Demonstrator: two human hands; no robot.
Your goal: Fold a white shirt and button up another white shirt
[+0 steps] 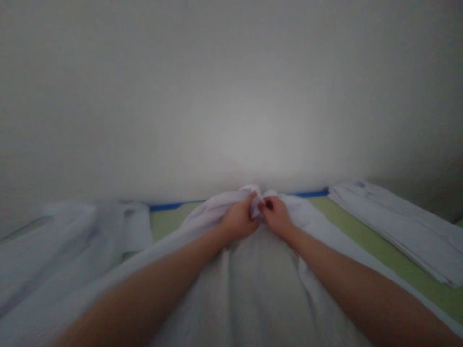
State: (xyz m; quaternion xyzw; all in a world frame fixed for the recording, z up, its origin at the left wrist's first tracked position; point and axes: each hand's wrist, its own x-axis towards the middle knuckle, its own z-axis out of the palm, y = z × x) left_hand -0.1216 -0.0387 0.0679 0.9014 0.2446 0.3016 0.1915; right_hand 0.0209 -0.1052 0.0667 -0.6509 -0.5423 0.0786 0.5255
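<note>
- Left hand [238,220] and right hand [278,216] both pinch the white cloth [260,279] at its gathered far edge; blur hides exactly how the fingertips meet it.
- That cloth spreads below both forearms over a green surface [167,224], its near part cut off by the frame.
- Folded white fabric [398,226] lies to the right, cropped by the frame.
- Rumpled white fabric [83,241] lies at left, its outline hard to separate from the cloth.

Both forearms [159,279] are bare as far as they show, tapering smoothly to narrower wrists [221,233]; the left hand [239,219] and right hand [278,216] are bare too, finger details blurred
</note>
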